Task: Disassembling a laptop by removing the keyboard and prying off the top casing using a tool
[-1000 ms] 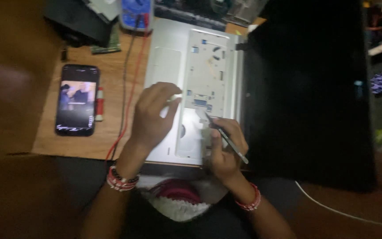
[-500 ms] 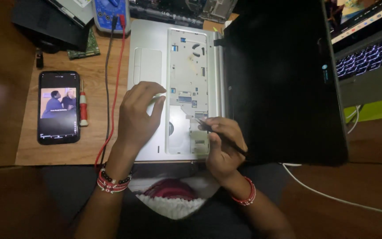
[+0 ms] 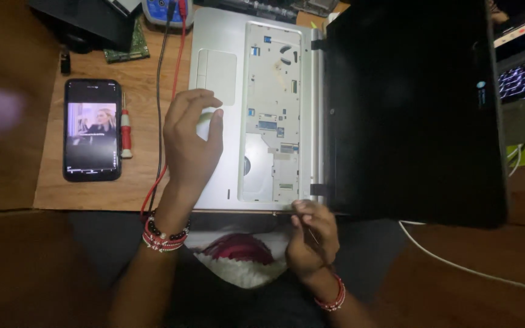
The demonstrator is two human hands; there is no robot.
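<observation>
While the silver laptop base, keyboard removed, lies on the wooden board with its long axis running away from the person, the left hand rests open-fingered on its palm rest; the right hand, curled around something thin, sits at the near edge by the black screen.

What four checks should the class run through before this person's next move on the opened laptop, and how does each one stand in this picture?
1. Left hand steadies the laptop base: ok, it rests on the palm rest beside the touchpad.
2. Right hand grips a tool securely: cannot tell; a thin dark shaft shows by the fingers, but the grip is hidden.
3. Keyboard bay exposed and unobstructed: ok, the inner frame is in plain sight.
4. Red and black leads kept off the work area: not ok, they run alongside the base, under the left wrist.
5. Small screwdriver within reach: ok, it lies beside the phone.
</observation>
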